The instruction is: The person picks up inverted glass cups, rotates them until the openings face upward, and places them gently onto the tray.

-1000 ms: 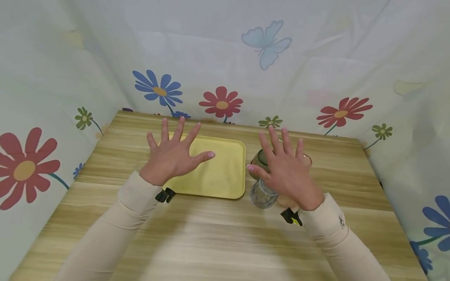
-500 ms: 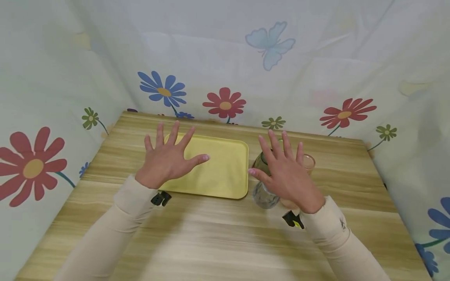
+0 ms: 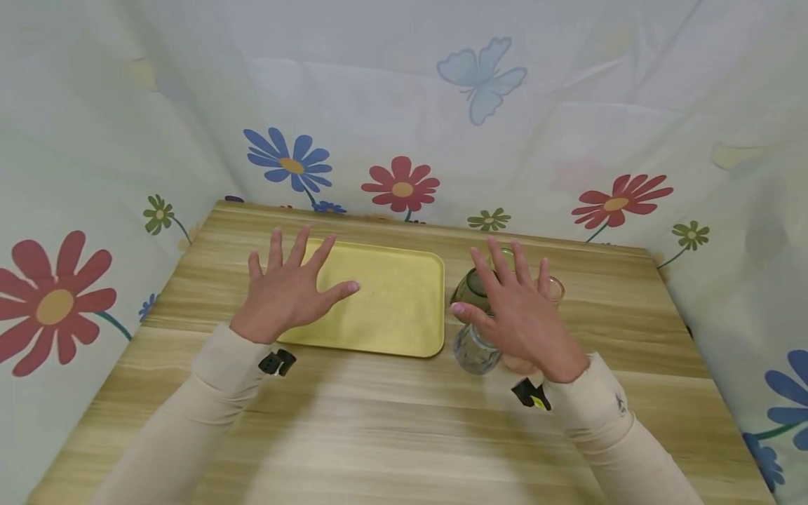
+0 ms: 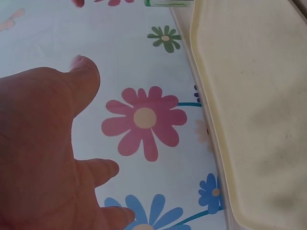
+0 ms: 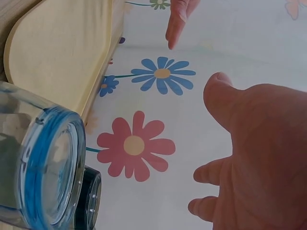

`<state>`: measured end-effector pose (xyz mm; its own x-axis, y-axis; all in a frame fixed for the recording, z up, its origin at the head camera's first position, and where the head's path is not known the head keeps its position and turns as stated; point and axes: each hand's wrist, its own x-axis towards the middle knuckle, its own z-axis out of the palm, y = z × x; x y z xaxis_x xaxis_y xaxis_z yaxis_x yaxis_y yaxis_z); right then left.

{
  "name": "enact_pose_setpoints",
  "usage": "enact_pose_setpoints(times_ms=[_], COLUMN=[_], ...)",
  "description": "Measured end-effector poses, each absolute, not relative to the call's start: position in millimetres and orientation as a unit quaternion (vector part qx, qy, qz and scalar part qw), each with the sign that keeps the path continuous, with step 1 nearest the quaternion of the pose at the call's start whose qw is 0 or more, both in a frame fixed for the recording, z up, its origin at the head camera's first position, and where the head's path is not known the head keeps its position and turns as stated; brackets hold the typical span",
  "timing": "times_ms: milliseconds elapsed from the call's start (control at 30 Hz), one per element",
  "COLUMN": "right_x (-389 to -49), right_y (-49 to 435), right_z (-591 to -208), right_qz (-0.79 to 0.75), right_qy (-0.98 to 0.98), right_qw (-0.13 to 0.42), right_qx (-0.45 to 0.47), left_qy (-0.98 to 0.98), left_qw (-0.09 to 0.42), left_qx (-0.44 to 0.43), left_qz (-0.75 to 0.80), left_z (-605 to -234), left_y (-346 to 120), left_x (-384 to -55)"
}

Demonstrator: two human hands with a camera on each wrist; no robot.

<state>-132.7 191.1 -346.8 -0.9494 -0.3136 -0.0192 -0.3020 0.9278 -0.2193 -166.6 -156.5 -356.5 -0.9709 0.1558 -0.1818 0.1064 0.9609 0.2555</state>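
Fingers spread and holding nothing, my left hand (image 3: pixel 284 291) hovers over the left end of a yellow rectangular tray (image 3: pixel 391 301). My right hand (image 3: pixel 527 319) is likewise spread, palm down, above a group of glasses, and hides part of them. Below its thumb stands a clear glass (image 3: pixel 475 352), with a dark green glass (image 3: pixel 468 293) behind it. A pinkish glass rim (image 3: pixel 557 289) shows past the little finger, and a light green rim (image 3: pixel 508 257) behind the fingertips. In the right wrist view the clear glass (image 5: pixel 53 167) looks bluish at its thick end, apart from the hand.
The wood-grain table (image 3: pixel 379 435) reaches back to a white curtain (image 3: pixel 353 91) printed with flowers and a butterfly. The curtain also hangs along both sides. Each wrist wears a small black camera mount (image 3: pixel 278 361).
My left hand has drifted left and slightly toward me, uncovering more of the tray. My right hand has shifted slightly right and toward me. Tray and glasses stay put.
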Motion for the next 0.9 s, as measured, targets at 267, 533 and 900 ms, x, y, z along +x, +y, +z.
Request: enact_pose_setpoints(times_ms=[267,533,900], right_x=[-131,-128,-122], right_y=[198,205,211], right_z=[-347,-347,-346], right_qz=[-0.096,-0.084,-0.075], right_qy=[0.983,0.984,0.985], right_qw=[0.038,0.039,0.042], right_qx=[-0.150,-0.151,-0.149], left_qy=[0.987,0.988,0.988], left_qw=[0.096,0.087,0.076], left_qx=[0.050,0.042,0.037], left_qz=[0.118,0.120,0.130], left_z=[-361,-366,-376], left_y=[-166,-175,-192], left_x=[-166,-165,-163])
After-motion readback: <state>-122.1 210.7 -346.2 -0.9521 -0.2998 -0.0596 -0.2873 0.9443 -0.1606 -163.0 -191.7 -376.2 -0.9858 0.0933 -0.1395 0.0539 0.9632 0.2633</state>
